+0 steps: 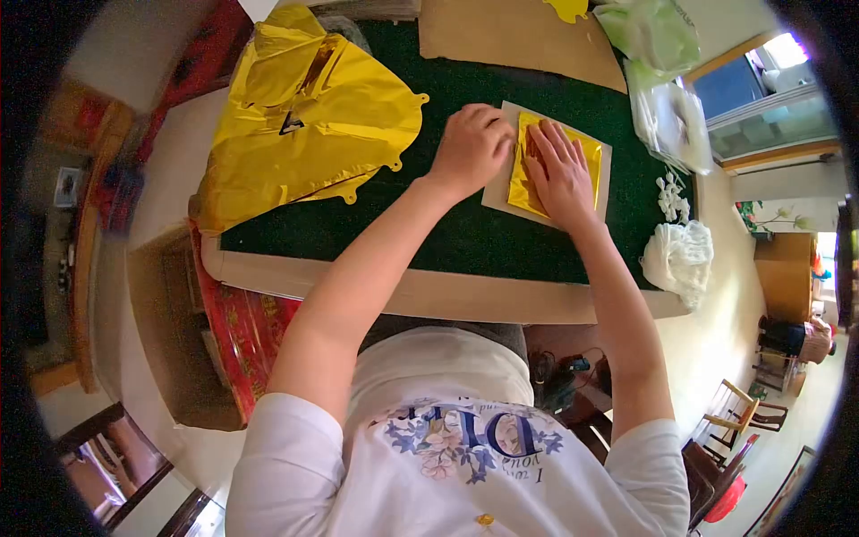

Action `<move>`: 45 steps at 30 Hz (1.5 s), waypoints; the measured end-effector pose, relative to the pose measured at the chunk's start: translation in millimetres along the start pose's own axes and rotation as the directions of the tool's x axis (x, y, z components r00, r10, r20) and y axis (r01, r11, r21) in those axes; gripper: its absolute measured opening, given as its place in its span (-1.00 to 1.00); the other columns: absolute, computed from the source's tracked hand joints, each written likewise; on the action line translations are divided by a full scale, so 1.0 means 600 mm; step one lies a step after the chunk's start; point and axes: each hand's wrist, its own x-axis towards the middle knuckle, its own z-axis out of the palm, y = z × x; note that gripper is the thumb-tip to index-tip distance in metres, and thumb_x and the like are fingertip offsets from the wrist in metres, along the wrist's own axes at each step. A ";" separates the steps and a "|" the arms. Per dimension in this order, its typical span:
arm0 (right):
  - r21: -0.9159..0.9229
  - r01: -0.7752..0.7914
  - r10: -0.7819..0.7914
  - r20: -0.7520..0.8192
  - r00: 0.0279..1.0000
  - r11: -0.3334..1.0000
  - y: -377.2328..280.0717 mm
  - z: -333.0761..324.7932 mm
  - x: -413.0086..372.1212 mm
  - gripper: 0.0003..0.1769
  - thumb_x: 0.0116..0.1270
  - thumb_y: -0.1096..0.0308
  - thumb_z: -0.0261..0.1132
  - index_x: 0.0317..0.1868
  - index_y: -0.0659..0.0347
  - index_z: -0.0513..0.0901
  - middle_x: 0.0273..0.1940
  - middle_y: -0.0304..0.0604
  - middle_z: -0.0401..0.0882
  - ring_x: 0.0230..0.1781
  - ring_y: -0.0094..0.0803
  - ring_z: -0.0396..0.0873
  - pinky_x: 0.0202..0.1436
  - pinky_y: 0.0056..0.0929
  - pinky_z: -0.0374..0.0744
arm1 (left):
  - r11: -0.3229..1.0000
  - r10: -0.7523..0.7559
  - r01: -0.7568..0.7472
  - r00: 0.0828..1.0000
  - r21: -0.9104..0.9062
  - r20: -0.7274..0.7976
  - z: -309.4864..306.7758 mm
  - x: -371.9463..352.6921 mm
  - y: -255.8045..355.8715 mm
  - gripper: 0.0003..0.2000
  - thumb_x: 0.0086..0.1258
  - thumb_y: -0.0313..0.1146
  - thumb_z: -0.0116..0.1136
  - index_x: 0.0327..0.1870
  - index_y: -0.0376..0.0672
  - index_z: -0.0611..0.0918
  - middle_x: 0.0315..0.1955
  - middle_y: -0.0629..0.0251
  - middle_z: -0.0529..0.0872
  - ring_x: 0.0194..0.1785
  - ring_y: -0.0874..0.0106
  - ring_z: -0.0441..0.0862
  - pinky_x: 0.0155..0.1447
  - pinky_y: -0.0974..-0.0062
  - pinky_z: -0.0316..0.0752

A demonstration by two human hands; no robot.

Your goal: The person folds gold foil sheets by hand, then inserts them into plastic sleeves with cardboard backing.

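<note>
My right hand point(561, 174) lies flat with fingers stretched out, pressing on a folded gold foil balloon point(583, 152). That folded foil rests on a square piece of cardboard point(497, 199) on the dark green table top. My left hand point(474, 148) is just left of the foil, over the cardboard's left edge. Its fingers are curled in and slightly blurred; whatever they may hold is hidden. Farther left lie large flat gold foil balloons point(313, 134) with small round tabs along their edge, spread over the table's left side.
A brown cardboard sheet point(510, 36) lies at the table's far side. Clear plastic bags point(671, 125) are at the far right, with small white pieces point(671, 197) and a white bundle point(680, 259) nearer. An open cardboard box point(170, 322) stands below left.
</note>
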 end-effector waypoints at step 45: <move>-0.050 -0.007 0.010 0.060 0.998 0.999 0.016 0.014 0.001 -0.48 0.49 0.14 -0.03 0.40 0.09 0.33 0.44 -0.03 0.21 0.49 -0.15 0.12 0.53 -0.09 0.02 | 0.677 0.534 -0.710 0.653 0.191 0.537 -0.042 0.105 0.006 -0.86 0.28 -0.33 0.11 -0.37 -0.02 0.73 -0.09 0.38 0.64 0.05 0.40 0.59 0.05 0.42 0.52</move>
